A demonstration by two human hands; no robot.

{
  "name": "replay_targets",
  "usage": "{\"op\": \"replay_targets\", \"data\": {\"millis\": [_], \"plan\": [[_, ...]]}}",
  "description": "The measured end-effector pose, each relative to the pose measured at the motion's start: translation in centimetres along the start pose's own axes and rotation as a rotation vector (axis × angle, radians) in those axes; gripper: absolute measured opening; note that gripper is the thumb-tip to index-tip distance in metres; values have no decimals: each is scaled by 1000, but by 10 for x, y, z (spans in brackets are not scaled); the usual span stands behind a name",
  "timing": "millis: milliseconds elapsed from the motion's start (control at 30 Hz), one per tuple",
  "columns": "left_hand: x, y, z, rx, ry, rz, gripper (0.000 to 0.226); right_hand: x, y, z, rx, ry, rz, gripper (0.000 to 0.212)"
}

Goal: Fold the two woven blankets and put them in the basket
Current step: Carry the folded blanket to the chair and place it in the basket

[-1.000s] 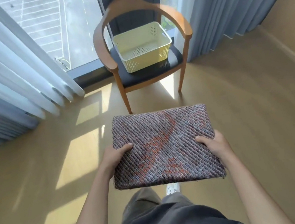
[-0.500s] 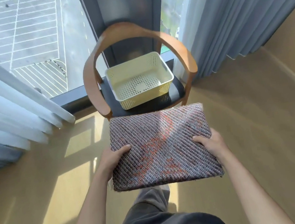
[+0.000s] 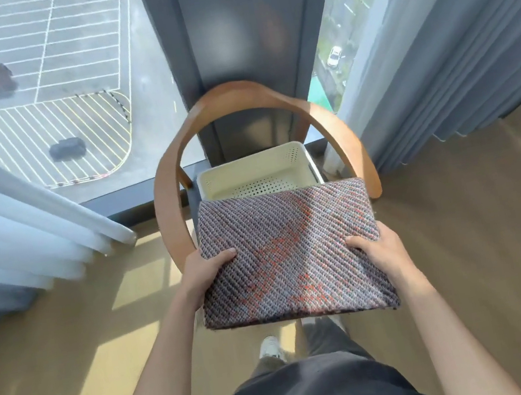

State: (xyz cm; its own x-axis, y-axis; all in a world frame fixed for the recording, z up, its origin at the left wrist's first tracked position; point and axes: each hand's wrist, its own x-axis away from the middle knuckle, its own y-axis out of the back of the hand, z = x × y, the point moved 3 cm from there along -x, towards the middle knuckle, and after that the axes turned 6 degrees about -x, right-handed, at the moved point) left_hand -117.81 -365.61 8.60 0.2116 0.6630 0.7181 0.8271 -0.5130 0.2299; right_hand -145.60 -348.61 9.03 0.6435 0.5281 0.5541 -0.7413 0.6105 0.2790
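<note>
**Folded blanket held over the chair, basket waiting beyond it**

I am looking down from the head camera at two bare arms reaching forward. Between them is one woven blanket (image 3: pixel 291 254), folded into a flat, thick rectangle with a grey diagonal weave and patches of orange-red. My left hand (image 3: pixel 207 269) is clamped on its left edge, thumb lying on top and fingers hidden underneath. My right hand (image 3: pixel 378 251) grips the right edge the same way. The blanket is held level in the air, touching nothing else that I can see.

Just beyond its far edge is the basket (image 3: pixel 256 172), a cream plastic tub with a perforated bottom. It sits on the seat of a wooden chair (image 3: pixel 167 192) with a curved back rail. The blanket hides the near part of the basket; the part I can see holds nothing.

I judge the task to be under halfway done. This blanket is folded and close to the basket but not yet inside it. The second blanket is nowhere in view, so I cannot tell whether it is folded.

The floor (image 3: pixel 486 244) is pale wood with bright patches of sunlight on the left. Behind the chair is a tall window with a dark central post, looking down onto a car park. Pale curtains (image 3: pixel 13 227) hang at the left and grey-blue ones at the right.
</note>
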Motion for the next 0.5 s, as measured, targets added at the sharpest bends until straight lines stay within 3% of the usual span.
{"op": "replay_targets", "data": {"millis": [200,300,433,500], "plan": [[-69,-26,-70,39,15,2,49,-101,2,63,26,46,41,27],[-105,-39,-109,67,53,-13,59,-158,5,98,67,78,58,33],[-138,-60,-161,149,53,-57,38,-215,11,137,76,97,56,42],[-148,-67,-182,151,38,-69,44,-236,13,151,83,91,30,37]]}}
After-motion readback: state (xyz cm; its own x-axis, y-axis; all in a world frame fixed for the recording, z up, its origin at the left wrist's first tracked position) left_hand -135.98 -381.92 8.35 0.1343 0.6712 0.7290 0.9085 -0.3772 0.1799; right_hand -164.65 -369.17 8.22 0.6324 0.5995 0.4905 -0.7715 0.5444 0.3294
